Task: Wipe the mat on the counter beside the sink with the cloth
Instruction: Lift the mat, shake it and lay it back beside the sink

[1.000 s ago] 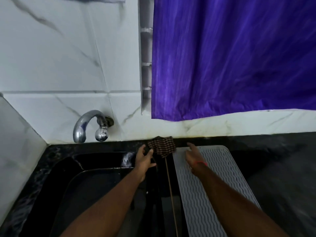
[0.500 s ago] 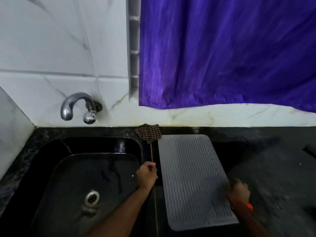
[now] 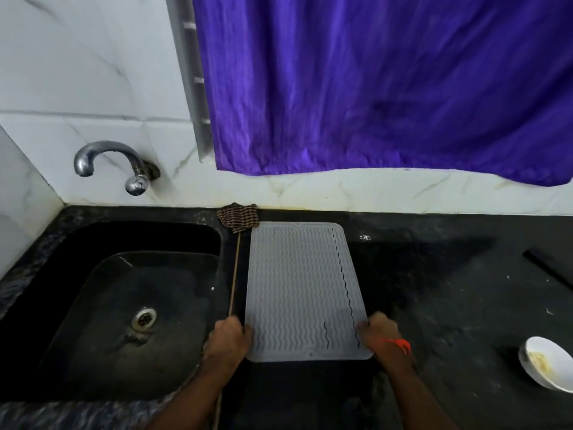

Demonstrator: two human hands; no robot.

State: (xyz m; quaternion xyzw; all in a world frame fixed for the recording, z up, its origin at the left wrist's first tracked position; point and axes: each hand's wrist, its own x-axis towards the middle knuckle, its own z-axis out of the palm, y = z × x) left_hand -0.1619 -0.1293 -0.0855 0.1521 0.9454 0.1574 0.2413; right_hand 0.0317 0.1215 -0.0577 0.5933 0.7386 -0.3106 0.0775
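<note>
Head-cam view looking down at a black stone counter (image 3: pixel 434 290) w/ a black sink (image 3: pixel 124 305) set in on the left. A grey ribbed mat (image 3: pixel 297 287) lies flat on the counter just beside the sink's right rim, long side running away from the viewer.

Both hands are at the mat's near end. Left hand (image 3: pixel 228 338) sits at the near-left corner, fingers curled over the mat's left edge, gripping it. Right hand (image 3: pixel 378 332) is at the near-right corner, fingers curled onto the mat's right edge, also gripping; an orange thread band (image 3: pixel 400 344) circles that wrist.

A small dark checked cloth (image 3: pixel 238 215) lies bunched at the back of the counter, against the wall, touching the mat's far-left corner; neither hand is on it. A thin stick (image 3: pixel 234 271) runs from under the cloth toward the left hand, along the strip btwn sink and mat.

Chrome tap (image 3: pixel 114 164) juts from the white marble wall above the sink. A purple curtain (image 3: pixel 372 82) hangs over the wall behind the counter. A white bowl (image 3: pixel 547 363) w/ pale residue sits at far right, well apart from the mat.
</note>
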